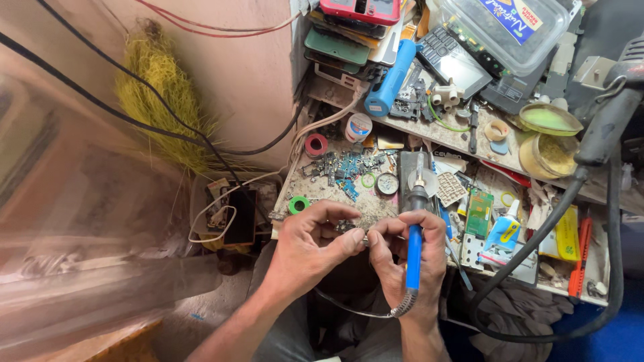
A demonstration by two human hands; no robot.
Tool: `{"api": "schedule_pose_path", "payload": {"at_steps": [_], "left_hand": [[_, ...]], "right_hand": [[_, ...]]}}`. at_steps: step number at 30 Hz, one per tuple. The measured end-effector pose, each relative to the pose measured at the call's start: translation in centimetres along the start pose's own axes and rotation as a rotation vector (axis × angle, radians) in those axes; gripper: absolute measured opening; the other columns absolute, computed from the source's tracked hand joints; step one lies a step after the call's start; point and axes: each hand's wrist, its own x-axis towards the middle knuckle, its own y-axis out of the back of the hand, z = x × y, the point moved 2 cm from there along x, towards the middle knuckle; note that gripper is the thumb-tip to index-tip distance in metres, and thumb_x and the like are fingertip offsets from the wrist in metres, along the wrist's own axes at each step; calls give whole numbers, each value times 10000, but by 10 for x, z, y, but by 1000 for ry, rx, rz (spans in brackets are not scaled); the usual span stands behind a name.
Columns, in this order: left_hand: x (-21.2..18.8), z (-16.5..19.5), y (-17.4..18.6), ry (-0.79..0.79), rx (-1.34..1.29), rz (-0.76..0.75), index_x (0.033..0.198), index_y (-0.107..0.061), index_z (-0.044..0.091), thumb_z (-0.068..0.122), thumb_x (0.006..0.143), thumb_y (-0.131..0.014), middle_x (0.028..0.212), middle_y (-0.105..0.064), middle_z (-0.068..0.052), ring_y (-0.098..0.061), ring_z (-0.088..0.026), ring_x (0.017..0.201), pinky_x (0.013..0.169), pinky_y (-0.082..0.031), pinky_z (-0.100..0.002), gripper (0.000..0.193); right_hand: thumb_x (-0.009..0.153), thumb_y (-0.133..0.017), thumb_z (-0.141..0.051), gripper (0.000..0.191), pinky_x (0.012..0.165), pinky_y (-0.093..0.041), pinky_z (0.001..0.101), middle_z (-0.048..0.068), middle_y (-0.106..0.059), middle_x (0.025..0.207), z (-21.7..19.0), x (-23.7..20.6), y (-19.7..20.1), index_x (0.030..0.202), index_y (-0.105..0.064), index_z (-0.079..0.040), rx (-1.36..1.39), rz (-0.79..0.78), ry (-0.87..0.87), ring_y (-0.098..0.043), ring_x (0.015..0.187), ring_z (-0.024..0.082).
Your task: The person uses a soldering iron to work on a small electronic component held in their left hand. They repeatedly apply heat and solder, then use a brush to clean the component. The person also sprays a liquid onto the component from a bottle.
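Pinching a small circuit board (347,226) between thumb and forefinger, the left hand (305,251) holds it just left of the right hand (409,258), whose fingers close around a blue-handled soldering iron (414,234) standing upright beside the cluttered workbench (322,191).

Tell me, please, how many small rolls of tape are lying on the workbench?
3: a green roll near the left hand, a red roll and a white roll behind; clutter may hide more.

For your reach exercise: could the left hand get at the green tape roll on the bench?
Probably yes. The green tape roll lies just beyond the left hand with nothing between them, though its fingers pinch a small part.
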Motion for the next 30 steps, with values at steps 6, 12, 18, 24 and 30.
{"api": "schedule_pose_path", "payload": {"at_steps": [6,12,18,24,30], "left_hand": [[2,-2,-3,66,13,-16,994,-736,-27,117,914,-760,814,-747,-33,-707,-73,718,655,-595,-214,166],[0,5,-3,121,101,-49,1009,-765,10,130,931,-731,787,-751,-28,-689,-55,667,592,-570,-204,147],[-5,17,-3,-95,339,5,978,-757,17,126,928,-742,792,-750,-62,-711,-117,631,553,-579,-248,121],[-20,38,-2,-1165,1103,-32,1157,-691,-86,43,908,-715,1117,-697,-199,-745,-305,993,820,-642,-376,281],[-17,40,1,-1388,1244,-138,1131,-699,-97,101,881,-701,1122,-679,-223,-744,-320,1013,892,-640,-402,319]], "right_hand": [[911,-715,89,477,769,-584,256,103,-653,1001,-1,-3,3,1271,-429,-41,33,-28,75,-673,880,126],[930,-706,79,476,789,-571,244,117,-673,1021,1,-8,6,1290,-425,-51,71,-20,85,-678,897,121],[926,-707,62,455,722,-541,209,154,-707,1078,0,-9,8,1261,-423,-57,15,12,73,-662,902,102],[957,-670,4,336,555,-513,197,130,-743,957,-2,-14,7,1208,-463,-76,-34,72,-9,-633,684,75],[959,-689,7,359,595,-497,208,110,-702,955,2,-15,8,1224,-461,-74,276,47,-85,-606,689,77]]}}
